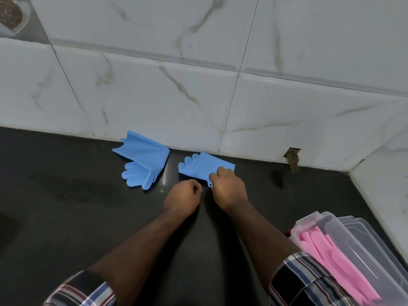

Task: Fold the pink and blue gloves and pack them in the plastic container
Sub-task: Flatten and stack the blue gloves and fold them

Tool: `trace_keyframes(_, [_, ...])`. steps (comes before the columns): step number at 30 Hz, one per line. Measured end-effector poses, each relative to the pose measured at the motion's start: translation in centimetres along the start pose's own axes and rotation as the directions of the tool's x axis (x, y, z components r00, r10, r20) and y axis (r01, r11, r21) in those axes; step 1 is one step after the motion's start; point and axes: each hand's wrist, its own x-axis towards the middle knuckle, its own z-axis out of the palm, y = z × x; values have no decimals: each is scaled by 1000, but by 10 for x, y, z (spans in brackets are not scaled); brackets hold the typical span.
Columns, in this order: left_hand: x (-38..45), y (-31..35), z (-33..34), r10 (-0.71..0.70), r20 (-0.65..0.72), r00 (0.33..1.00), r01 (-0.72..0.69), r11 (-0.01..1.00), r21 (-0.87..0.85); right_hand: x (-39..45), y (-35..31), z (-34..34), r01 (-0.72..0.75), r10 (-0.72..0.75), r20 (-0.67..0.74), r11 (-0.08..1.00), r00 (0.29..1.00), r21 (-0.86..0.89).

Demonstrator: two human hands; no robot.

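Note:
Two blue gloves lie on the black counter near the wall. The left blue glove (142, 161) sits loosely folded, its cuff fanned open and its fingers pointing toward me. The right blue glove (202, 165) is folded flat; my right hand (227, 186) pinches its near cuff edge. My left hand (183, 196) is a closed fist just left of that, resting on the counter and holding nothing. The clear plastic container (357, 237) stands at the lower right with pink gloves (335, 261) inside it.
The black counter (77, 195) meets a white marble-tiled wall (198, 85) at the back and another on the right. A broken hole with debris (292, 159) shows at the wall's base. The container's lid (364, 226) lies propped behind it.

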Motion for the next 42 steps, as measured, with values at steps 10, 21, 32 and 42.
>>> trace_keyframes(10, [-2,6,-49,46,-185,982,-94,961,-260,13,15,-54,-36,104,-249,965,963,261])
trace_keyframes(21, [-41,75,-130,300,-177,937,-347,846,-405,-31,10,-177,146,76,-399,855,914,497])
trace_keyframes(32, [-100,109,-132,369,-238,898,-437,805,-402,-91,-17,-219,-156,465,-22,340,885,927])
trace_keyframes(42, [-130,81,-136,377,-228,898,-441,778,-448,-104,-53,-230,-228,257,130,401,958,887])
